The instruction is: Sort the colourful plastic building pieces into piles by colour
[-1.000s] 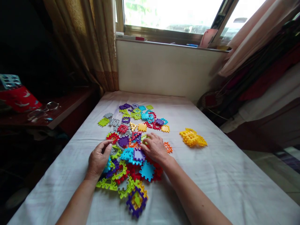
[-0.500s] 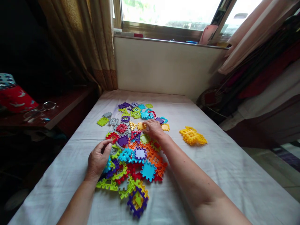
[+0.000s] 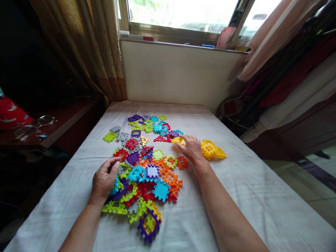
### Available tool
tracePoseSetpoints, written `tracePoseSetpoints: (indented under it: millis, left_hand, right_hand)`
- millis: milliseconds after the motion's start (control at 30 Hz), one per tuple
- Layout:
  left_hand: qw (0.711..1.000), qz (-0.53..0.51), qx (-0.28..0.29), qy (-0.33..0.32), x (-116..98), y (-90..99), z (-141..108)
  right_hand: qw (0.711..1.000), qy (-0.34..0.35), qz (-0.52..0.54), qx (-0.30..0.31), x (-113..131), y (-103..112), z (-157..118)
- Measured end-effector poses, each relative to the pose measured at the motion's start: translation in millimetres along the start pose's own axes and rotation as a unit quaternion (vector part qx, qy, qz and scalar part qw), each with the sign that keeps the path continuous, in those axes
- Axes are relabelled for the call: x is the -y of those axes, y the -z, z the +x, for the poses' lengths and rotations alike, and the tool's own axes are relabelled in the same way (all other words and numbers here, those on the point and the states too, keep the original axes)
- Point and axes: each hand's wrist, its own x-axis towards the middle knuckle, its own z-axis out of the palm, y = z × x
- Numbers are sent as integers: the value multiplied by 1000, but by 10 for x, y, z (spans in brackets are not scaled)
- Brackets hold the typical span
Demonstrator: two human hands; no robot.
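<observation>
My right hand [image 3: 191, 148] is closed over a yellow interlocking tile [image 3: 178, 140], its fingers and thumb at the tile's right side. A small heap of yellow tiles [image 3: 210, 149] lies just beyond it to the right. My left hand [image 3: 105, 178] rests at the left edge of the mixed pile, thumb and fingers loosely bent and apart, with nothing visible in them. Close to its fingertips are a red tile [image 3: 120, 154] and a purple tile [image 3: 133, 157]. A light-blue tile [image 3: 161, 190] and orange tiles [image 3: 170, 177] lie further right in the pile.
Everything lies on a bed-like surface with a white sheet [image 3: 236, 203]. Green, grey and purple tiles are scattered toward the back. Eyeglasses [image 3: 46, 120] and a red patterned item [image 3: 13, 113] stand on a dark side table at left. A curtain and hanging clothes flank the window.
My right hand has moved right, from the middle of the pile toward the yellow heap, with yellow tile in its fingers. Red pieces show where it was. My left hand stays by the pile.
</observation>
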Motion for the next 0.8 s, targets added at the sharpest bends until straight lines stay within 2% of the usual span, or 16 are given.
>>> tracePoseSetpoints:
  millis: [133,200,300,433,533,633,700,800]
  left_hand:
    - [1000,1,-3,-4,23,-3,6]
    - [1000,1,0,-1,30,-2,9]
    - [1000,3,2,1,40,-1,13]
    - [1000,9,-4,-8,46,1,14]
    - [1000,12,2,-8,30,8,10]
    - [1000,8,9,0,6,15,7]
    - [1000,2,8,7,-4,13,5]
    - [1000,-7,6,12,-7,5,1]
  right_hand:
    - [989,-131,-34,-61,-493,186,-76]
    - [977,-196,-44,-67,-670,253,-107]
    - [964,-257,-43,-47,-826,290,-136]
    - [960,-275,-46,-35,-887,281,-145]
    - [962,-266,-47,-49,-837,292,-133]
    - [976,-204,-38,-69,-636,301,-105]
    - [989,-134,-23,-59,-390,278,-76]
    - [1000,-19,9,3,118,176,-20]
